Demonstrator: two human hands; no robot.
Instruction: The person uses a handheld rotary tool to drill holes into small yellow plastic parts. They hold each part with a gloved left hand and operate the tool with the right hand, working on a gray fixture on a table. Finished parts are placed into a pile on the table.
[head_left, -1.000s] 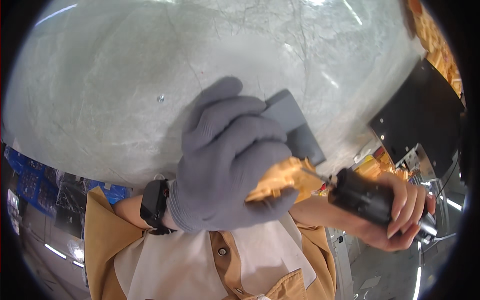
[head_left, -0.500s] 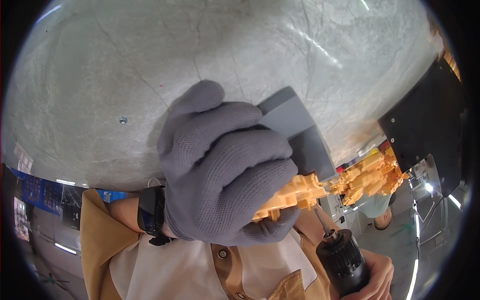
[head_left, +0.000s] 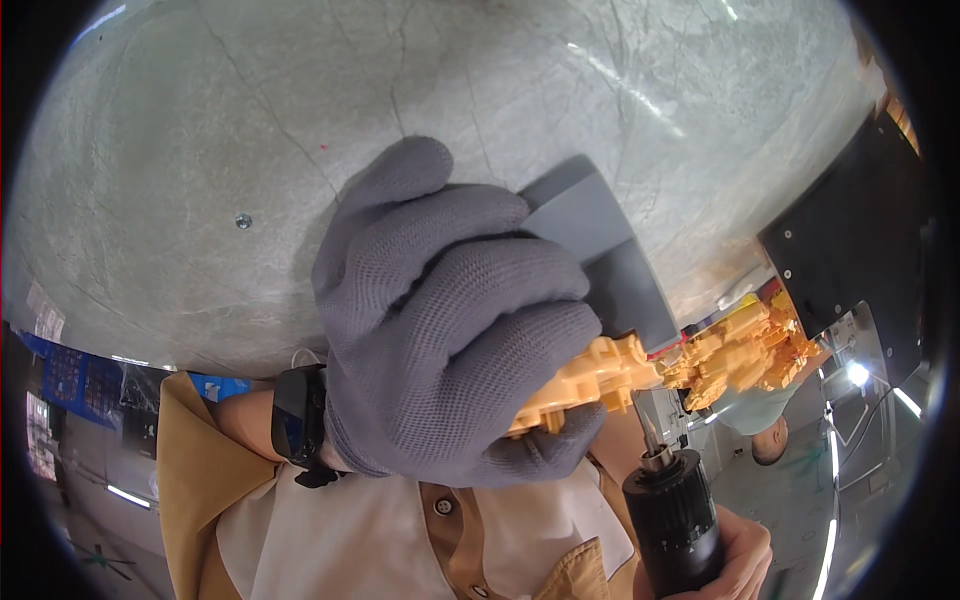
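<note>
My left hand, in a grey knit glove with a black wristband, fills the middle of the view. It grips an orange plastic part and lies against a grey block behind it. My bare right hand, at the lower right, holds a black electric screwdriver upright. Its metal bit points up, with the tip just under the orange part's right end.
A grey marbled surface spans the upper view, with a small screw lying on it. A heap of orange parts sits at the right, beside a black panel. Another person is at the far right.
The gloved hand with the orange part has come closer to the camera. The screwdriver has swung from the right side to below the part, its bit now pointing up at it.
</note>
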